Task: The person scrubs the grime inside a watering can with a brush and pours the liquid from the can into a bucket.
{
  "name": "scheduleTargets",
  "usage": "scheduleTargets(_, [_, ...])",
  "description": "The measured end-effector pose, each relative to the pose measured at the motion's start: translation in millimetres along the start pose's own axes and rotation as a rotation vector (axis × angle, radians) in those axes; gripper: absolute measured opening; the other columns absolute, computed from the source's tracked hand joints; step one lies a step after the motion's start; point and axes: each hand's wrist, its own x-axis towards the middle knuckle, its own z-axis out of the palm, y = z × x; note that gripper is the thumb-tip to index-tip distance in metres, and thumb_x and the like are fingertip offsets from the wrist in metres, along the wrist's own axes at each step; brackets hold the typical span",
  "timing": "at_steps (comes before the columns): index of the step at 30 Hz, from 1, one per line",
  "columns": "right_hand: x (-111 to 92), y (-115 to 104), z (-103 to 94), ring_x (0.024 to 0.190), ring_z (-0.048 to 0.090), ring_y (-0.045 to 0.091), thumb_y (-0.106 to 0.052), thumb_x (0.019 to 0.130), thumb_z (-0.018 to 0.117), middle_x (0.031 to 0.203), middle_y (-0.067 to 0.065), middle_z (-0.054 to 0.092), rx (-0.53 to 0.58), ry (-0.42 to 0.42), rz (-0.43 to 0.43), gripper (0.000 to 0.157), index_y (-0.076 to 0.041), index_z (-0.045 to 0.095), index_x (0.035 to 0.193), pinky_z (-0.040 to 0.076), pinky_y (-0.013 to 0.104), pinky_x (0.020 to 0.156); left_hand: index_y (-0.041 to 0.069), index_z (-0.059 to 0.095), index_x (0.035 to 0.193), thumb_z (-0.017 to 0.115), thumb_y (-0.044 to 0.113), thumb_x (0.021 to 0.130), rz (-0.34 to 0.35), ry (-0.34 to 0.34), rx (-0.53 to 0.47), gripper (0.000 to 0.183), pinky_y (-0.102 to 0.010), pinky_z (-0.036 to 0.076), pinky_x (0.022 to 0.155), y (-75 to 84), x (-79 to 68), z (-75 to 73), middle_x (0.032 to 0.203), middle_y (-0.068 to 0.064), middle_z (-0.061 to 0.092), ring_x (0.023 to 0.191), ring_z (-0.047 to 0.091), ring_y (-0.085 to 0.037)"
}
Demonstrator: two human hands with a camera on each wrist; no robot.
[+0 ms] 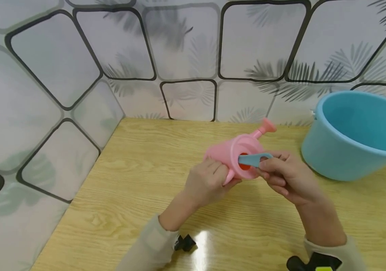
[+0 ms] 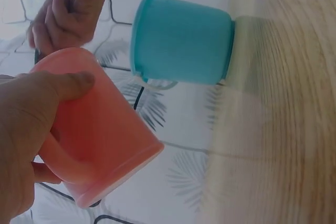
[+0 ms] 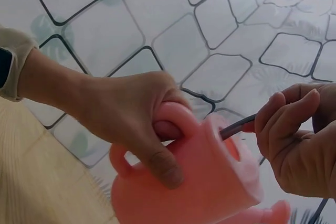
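Note:
A pink toy watering can (image 1: 221,151) is tilted above the table, its open top toward the right hand and its sprinkler spout pointing up to the right. My left hand (image 1: 208,181) grips it by the handle, thumb pressed on the side in the right wrist view. With curled fingers, my right hand (image 1: 289,175) pinches the end of a flat light-blue handle (image 1: 249,159) that has a hole in it. The other end of this blue-handled tool is hidden inside the can. Something orange-red (image 1: 245,166) shows within the opening, below the handle.
A large light-blue bucket (image 1: 343,158) stands on the wooden table (image 1: 111,210) to the right, near the wall. Behind and left, the wall (image 1: 186,99) carries a leaf and rounded-frame pattern. Dark devices (image 1: 315,262) are worn on the wrists.

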Motion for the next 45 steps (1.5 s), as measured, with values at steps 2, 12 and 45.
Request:
scheduleTargets(2, [-3, -3, -2.2, 0.039, 0.018, 0.017, 0.009, 0.100, 0.031, 0.061, 0.005, 0.038, 0.008, -0.021, -0.029, 0.038, -0.004, 0.060, 0.080, 0.006, 0.029, 0.034, 0.015, 0.044, 0.063, 0.089, 0.041, 0.072, -0.022, -0.022, -0.004, 0.052, -0.015, 0.031, 0.046, -2.4, -1.2, -1.1, 0.057, 0.005, 0.041, 0.050, 0.037, -0.006])
scheduleTargets(12, [-1, -1, -0.7, 0.037, 0.018, 0.021, 0.008, 0.099, 0.040, 0.059, 0.007, 0.038, -0.090, 0.001, 0.014, 0.033, -0.005, 0.064, 0.081, 0.007, 0.033, 0.034, 0.014, 0.046, 0.065, 0.087, 0.041, 0.072, 0.010, -0.005, -0.051, 0.050, -0.013, 0.033, 0.048, 3.7, 0.2, -2.0, 0.058, 0.006, 0.042, 0.051, 0.038, -0.005])
scheduleTargets(45, [-3, 0, 41.4, 0.038, 0.019, 0.021, -0.025, 0.104, 0.051, 0.054, 0.002, 0.039, -0.495, 0.581, -0.127, 0.043, 0.000, 0.053, 0.069, 0.011, 0.035, 0.035, 0.014, 0.045, 0.065, 0.089, 0.042, 0.071, -0.035, -0.048, -0.040, 0.052, -0.014, 0.031, 0.045, 3.0, -0.1, 1.3, 0.057, 0.006, 0.041, 0.051, 0.037, -0.004])
